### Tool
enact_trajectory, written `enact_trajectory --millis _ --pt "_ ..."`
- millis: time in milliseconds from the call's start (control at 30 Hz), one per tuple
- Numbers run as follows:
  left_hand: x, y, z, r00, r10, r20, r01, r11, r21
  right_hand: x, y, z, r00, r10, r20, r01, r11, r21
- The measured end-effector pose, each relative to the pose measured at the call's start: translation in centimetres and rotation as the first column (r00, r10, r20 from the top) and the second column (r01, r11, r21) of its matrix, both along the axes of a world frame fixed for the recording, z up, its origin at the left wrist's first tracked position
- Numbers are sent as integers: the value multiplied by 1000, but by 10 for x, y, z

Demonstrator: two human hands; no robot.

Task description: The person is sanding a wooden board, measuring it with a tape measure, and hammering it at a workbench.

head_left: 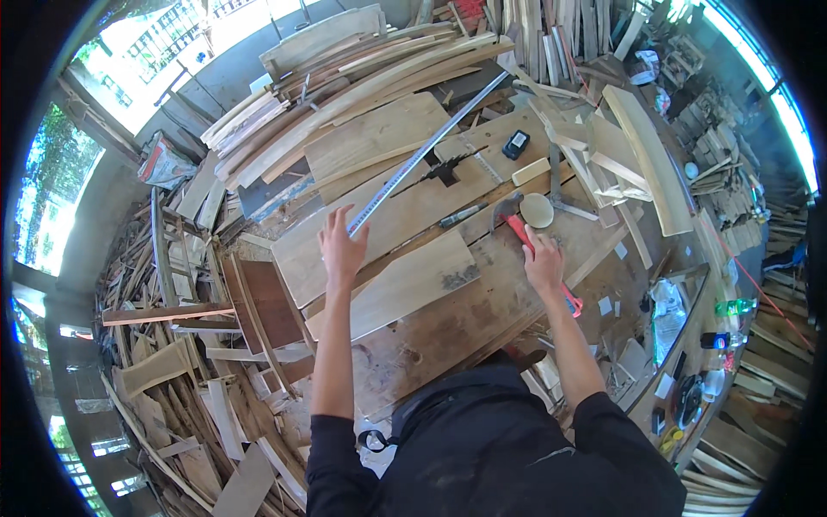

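My left hand [341, 248] rests with spread fingers on a wide wooden board [388, 226], its fingertips at the near end of a long metal ruler [431, 148] that lies diagonally across the boards. My right hand [544, 264] lies on the red handle of a claw hammer [527, 234] on the workbench; whether the fingers close around it I cannot tell. A shorter plank [405, 286] lies between my two hands. A round wooden disc [537, 210] sits just beyond the hammer head.
A dark marker [462, 215], a black square tool [444, 169] and a small black device [516, 144] lie on the bench [457, 323]. Curved planks [362, 82] are stacked behind. Scrap wood [185, 362] covers the floor at left. Bottles [734, 307] stand at right.
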State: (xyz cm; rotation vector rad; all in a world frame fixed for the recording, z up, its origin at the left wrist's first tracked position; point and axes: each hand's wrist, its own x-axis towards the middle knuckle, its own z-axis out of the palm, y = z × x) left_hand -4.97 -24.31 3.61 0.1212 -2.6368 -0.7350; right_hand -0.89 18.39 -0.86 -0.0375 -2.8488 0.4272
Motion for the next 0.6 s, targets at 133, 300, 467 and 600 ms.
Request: enact_trajectory --millis 133,300,467,600 --pt "-34 16 -26 984 39 175 -32 999 -41 15 -7 4 994 -18 -111 18 1000 -3" --pt "-36 8 -47 996 55 67 -65 986 155 41 -12 17 989 22 -145 -46 986 -162" --pt "6 -2 -19 996 65 56 -78 965 251 64 -6 19 985 24 -168 -74 952 -297" --pt "67 -14 1 997 46 -59 -25 947 320 71 -18 20 973 83 -215 -163 906 -391"
